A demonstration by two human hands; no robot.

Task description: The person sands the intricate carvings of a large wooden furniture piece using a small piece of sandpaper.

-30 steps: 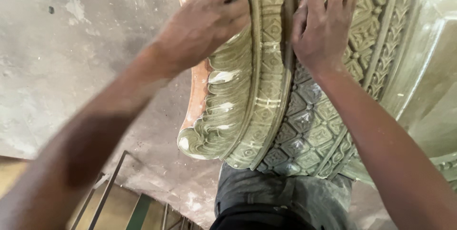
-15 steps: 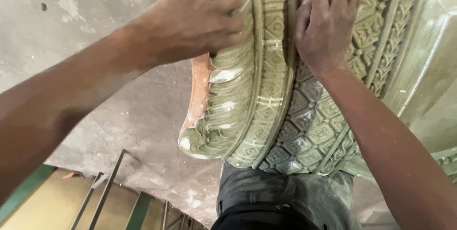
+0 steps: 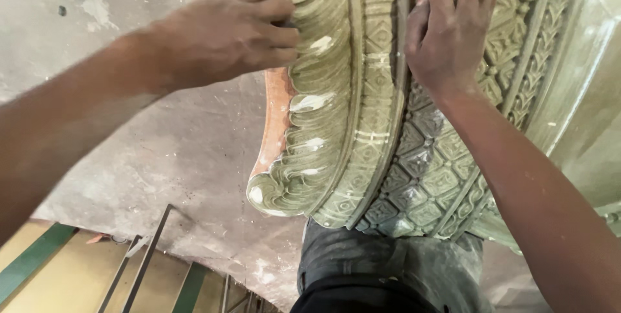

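Left hand (image 3: 223, 34): fingers curled together, tips pressed into the leaf-scroll band along the left edge of the green moulded panel (image 3: 362, 125); whether they pinch anything small is hidden behind the knuckles. Right hand (image 3: 446, 25): fingers slightly spread and laid flat against the grooved band and diamond lattice near the panel's top edge, palm in contact, dusted pale. The panel is a large curved ornamental piece, olive green, worked in rows: scrolled leaves, a fret band, a lattice of diamonds, a vine border toward its right edge. It stands upright, its lower end just above the person's dark trousers (image 3: 388, 268); whether it rests on them cannot be told. A reddish-orange backing (image 3: 278, 112) shows along the left rim behind the leaf scrolls, touching them. White smears sit in several hollows of the leaves. Judgement: looks rubbery and flexible rather than rigid, probably heavy for its bulk, relief edges liable to tear or bruise; best gripped along the thick scrolled rim and backing, not by the fine lattice. Behind: stained grey wall (image 3: 129, 157); metal railing (image 3: 142, 255) at lower left.
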